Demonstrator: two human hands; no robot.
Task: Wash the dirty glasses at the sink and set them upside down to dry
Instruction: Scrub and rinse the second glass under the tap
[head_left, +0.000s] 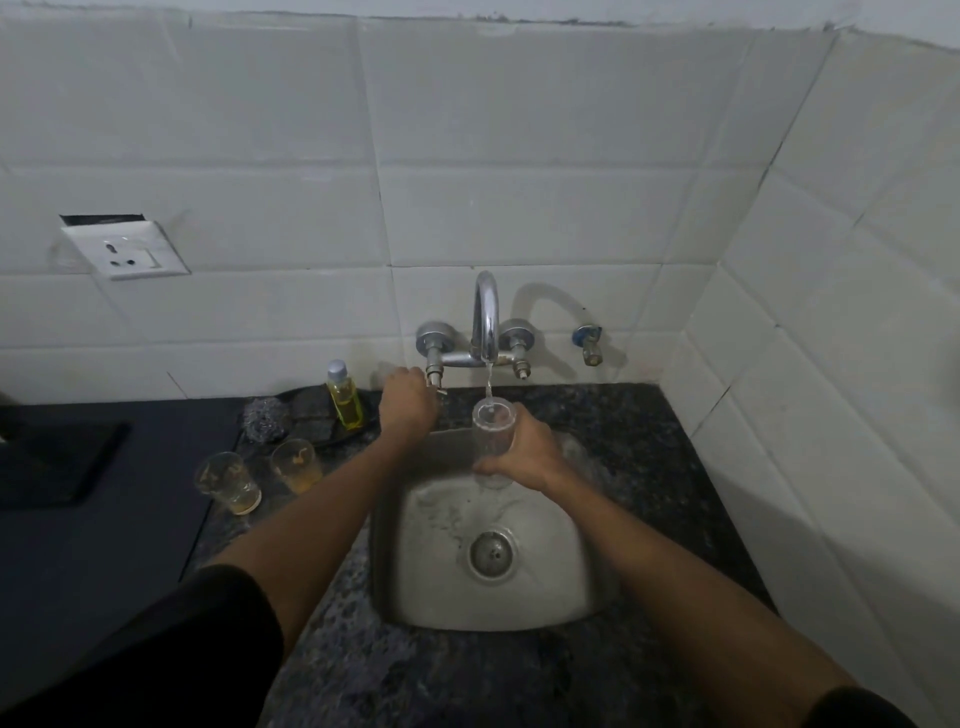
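A: What's around you at the sink (582, 582)?

B: Steel basin, round drain, sunk in a speckled dark stone counter (613, 415). White tiled wall behind and to your right. Chrome tap (485, 317) on the wall, curved spout, thin stream running. Left of the basin: a clear bottle (344, 396) of yellow liquid with a grey cap, a steel scrubber (262, 418), both at the wall edge. A white socket (127, 250) higher up on the left wall.

A: Anything in your way?

B: Two dirty glasses (293, 465) stand upright on the counter just left of the basin, near your left forearm, apart from it. Yellowish residue in the bottom of each.

A: And the glass (491, 431) you're washing?

B: Clear, tapered, smooth. It's in your right hand (524, 452), over the back of the basin, mouth towards the spout, stream falling into it. Your fingers are curled round its lower half.

A: Left hand (408, 405)?

B: Reached to the tap's left handle, fingers curled over it. The handle itself is mostly hidden under your hand.
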